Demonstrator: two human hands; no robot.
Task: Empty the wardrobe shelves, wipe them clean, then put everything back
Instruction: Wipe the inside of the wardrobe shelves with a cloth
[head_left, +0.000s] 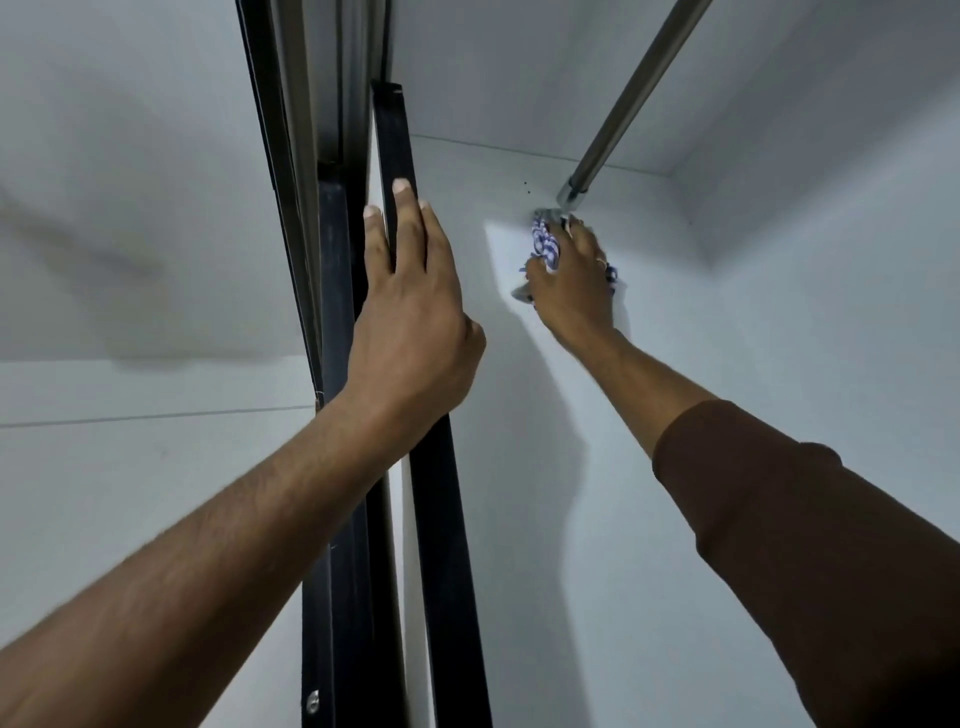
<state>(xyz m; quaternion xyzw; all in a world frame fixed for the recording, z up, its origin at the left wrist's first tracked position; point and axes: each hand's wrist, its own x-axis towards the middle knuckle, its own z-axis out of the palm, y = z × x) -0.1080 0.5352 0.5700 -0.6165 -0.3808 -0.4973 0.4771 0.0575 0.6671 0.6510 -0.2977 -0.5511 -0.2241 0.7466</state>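
Blue-and-white cloth (545, 244), bunched with no clear long axis, sits at one o'clock, pressed by the right hand (569, 275) against the wardrobe's white side panel (519, 415) just below the rail bracket (553, 214), evidently wiping. The left hand (410, 296) lies flat-fingered along the black door edge (397, 145), likely for balance.

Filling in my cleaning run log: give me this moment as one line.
step: wiping wardrobe wall | right hand: presses cloth below rail | left hand: fingers on door edge
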